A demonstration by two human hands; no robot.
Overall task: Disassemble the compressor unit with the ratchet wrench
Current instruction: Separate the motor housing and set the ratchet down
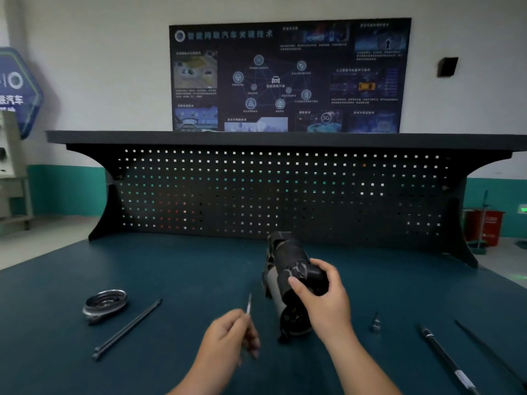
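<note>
On the desk (199, 266), the right hand (325, 297) curls round the compressor unit (288, 260) — the left hand (228, 334) pinches a thin metal pin (249, 303); a dark tool (445, 357) lies by the right edge.

My right hand (325, 295) reaches forward, fingers and thumb curled round the compressor (288, 269), forearm bare. My left hand (231, 334) sits nearer me (knuckles up, fingers bunched), pinching a thin metal pin (249, 305) that points away from me.
</note>
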